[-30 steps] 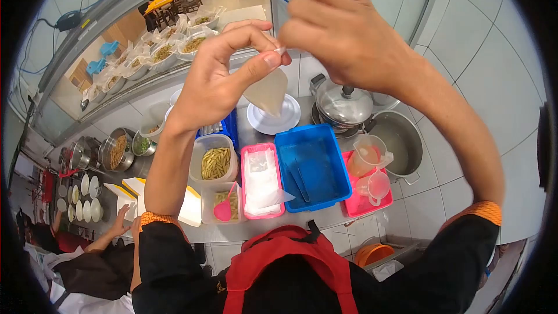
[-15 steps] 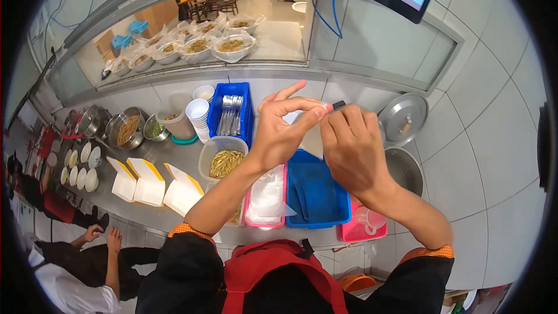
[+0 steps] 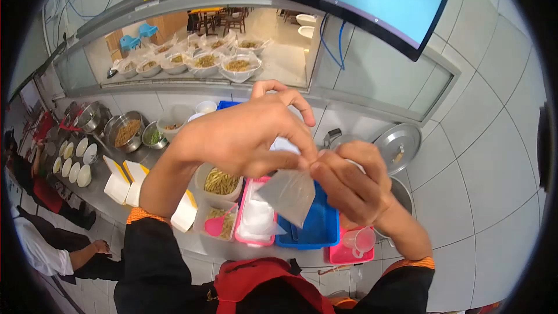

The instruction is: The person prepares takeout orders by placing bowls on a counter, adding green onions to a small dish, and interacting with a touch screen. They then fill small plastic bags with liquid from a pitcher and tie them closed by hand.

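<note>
A small clear plastic bag (image 3: 290,195) hangs below my fingertips, and whatever it contains is hard to make out. My left hand (image 3: 244,134) is closed in a pinch at the top of the bag, its thumb and index finger together and the other fingers bent. Right beside it, my right hand (image 3: 354,183) also pinches the bag's top edge, fingers curled. Beneath the bag are a blue tray (image 3: 325,215) and a pink-rimmed tray (image 3: 256,221) with white plastic sheets or bags in it.
To the left stand a tub of green pieces (image 3: 221,182), a tub with a pink scoop (image 3: 214,225), open cartons (image 3: 119,185) and metal bowls. A clear cup (image 3: 360,241) sits at right. Wrapped bowls (image 3: 239,67) line the window ledge under a monitor (image 3: 360,0). Other people stand at left.
Both hands have come lower and closer to me, my left hand now turned with its back up. The bag shows more plainly below the fingers. The view has shifted slightly.
</note>
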Tool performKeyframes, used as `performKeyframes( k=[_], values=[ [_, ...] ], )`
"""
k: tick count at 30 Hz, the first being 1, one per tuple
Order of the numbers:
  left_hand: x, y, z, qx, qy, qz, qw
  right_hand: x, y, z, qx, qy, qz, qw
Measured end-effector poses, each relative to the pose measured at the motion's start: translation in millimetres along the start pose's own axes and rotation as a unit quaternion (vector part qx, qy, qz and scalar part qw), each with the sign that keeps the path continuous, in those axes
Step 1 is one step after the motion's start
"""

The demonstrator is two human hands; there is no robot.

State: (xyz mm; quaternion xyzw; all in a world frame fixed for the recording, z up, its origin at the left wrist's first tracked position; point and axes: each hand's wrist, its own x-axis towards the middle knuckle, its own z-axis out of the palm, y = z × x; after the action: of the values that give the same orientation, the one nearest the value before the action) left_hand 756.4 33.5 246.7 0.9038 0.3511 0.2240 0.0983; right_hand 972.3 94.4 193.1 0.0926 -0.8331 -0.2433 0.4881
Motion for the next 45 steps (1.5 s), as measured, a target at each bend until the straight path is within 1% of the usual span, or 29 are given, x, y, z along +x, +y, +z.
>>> performKeyframes(
  k=[1,2,3,5,6,7,8,9,10,11,12,13,15,17,19,20,22,23,25,26,28,29,31,32,34,35,37,40,45],
  values=[
    [-1.0,2.9,-1.5,0.016,0.007,0.023,1.0,0.2,-4.3,1.0,0.038,0.029,0.029,0.998],
    [-2.2,5.6,-2.6,0.032,0.014,0.046,0.998,0.8,-8.3,0.0,0.056,0.027,0.058,0.996],
    [-3.7,6.0,-1.5,0.039,0.017,0.054,0.998,0.4,-11.0,1.8,0.048,0.028,0.051,0.997],
    [-8.2,1.7,8.4,-0.016,0.059,0.029,0.998,-6.0,-15.2,8.3,0.134,0.051,0.121,0.982],
    [-12.2,-2.1,14.5,-0.006,0.061,0.033,0.998,-11.2,-18.5,10.4,0.155,0.037,0.147,0.976],
    [-16.5,-7.2,23.2,-0.057,0.066,0.003,0.996,-11.6,-20.0,12.8,0.151,0.042,0.139,0.978],
    [-20.0,-11.8,32.1,-0.111,0.07,-0.029,0.991,-11.0,-22.4,16.3,0.163,0.039,0.169,0.971],
    [-22.4,-15.6,41.9,-0.107,0.07,-0.028,0.991,-12.1,-24.4,18.7,0.175,0.034,0.199,0.964],
    [-24.9,-18.6,53.1,-0.142,0.122,-0.02,0.982,-16.7,-26.1,18.2,0.224,-0.01,0.211,0.951],
    [-26.7,-19.7,61.1,-0.18,0.173,-0.014,0.968,-20.1,-28.6,18.1,0.225,-0.012,0.215,0.95],
    [-30.8,-20.7,62.7,-0.131,0.146,-0.045,0.98,-23.2,-31.1,18.2,0.268,-0.053,0.238,0.932],
    [-32.5,-21.3,69.5,-0.137,0.142,-0.046,0.979,-26.2,-34.4,18.4,0.311,-0.093,0.262,0.909],
    [-37.5,-25.5,91.5,-0.206,0.2,-0.06,0.956,-30.6,-39.8,21.3,0.328,-0.104,0.283,0.895],
    [-45.6,-36.9,121.1,-0.24,0.212,-0.06,0.945,-38.5,-43.1,25.2,0.342,-0.113,0.298,0.884],
    [-54.7,-44.3,149.4,-0.311,0.239,-0.085,0.916,-53.5,-49.3,30.0,0.406,-0.173,0.346,0.828],
    [-57.7,-39.0,155.3,-0.311,0.238,-0.084,0.916,-59.4,-52.7,31.2,0.404,-0.172,0.347,0.828],
    [-60.1,-27.4,165.2,-0.278,0.223,-0.168,0.919,-69.4,-58.0,32.9,0.409,-0.173,0.395,0.804],
    [-60.1,-25.5,175.4,-0.277,0.223,-0.168,0.919,-73.4,-60.5,33.2,0.41,-0.172,0.395,0.804],
    [-58.5,-26.6,202.2,-0.222,0.266,-0.202,0.916,-83.0,-67.1,32.7,0.452,-0.185,0.519,0.701],
    [-59.5,-26.3,210.9,-0.223,0.266,-0.209,0.914,-92.7,-70.7,34.5,0.457,-0.187,0.519,0.697],
    [-62.6,-26.9,224.1,-0.192,0.245,-0.23,0.922,-116.2,-77.2,41.2,0.533,-0.161,0.602,0.572],
    [-65.8,-27.9,231.6,-0.192,0.246,-0.236,0.92,-124.6,-82.8,42.8,0.537,-0.163,0.601,0.569],
    [-71.1,-28.6,243.0,-0.111,0.225,-0.231,0.94,-136.6,-95.3,44.9,0.552,-0.152,0.656,0.491],
    [-70.2,-24.8,246.2,-0.077,0.27,-0.223,0.934,-138.0,-102.0,44.8,0.555,-0.153,0.657,0.487],
    [-73.7,-20.8,253.5,-0.039,0.276,-0.228,0.933,-137.7,-113.7,46.1,0.467,-0.197,0.676,0.535],
    [-75.1,-18.7,259.0,-0.002,0.284,-0.229,0.931,-136.7,-119.8,46.9,0.468,-0.197,0.678,0.532],
    [-78.9,-20.1,276.0,0.007,0.304,-0.233,0.924,-133.6,-132.9,49.4,0.392,-0.185,0.677,0.595],
    [-85.9,-22.1,292.1,0.058,0.299,-0.214,0.928,-141.3,-153.5,60.2,0.34,-0.147,0.715,0.593],
    [-89.3,-25.7,310.8,0.103,0.325,-0.239,0.909,-155.7,-178.8,75.9,0.271,-0.097,0.752,0.593]
  ],
)
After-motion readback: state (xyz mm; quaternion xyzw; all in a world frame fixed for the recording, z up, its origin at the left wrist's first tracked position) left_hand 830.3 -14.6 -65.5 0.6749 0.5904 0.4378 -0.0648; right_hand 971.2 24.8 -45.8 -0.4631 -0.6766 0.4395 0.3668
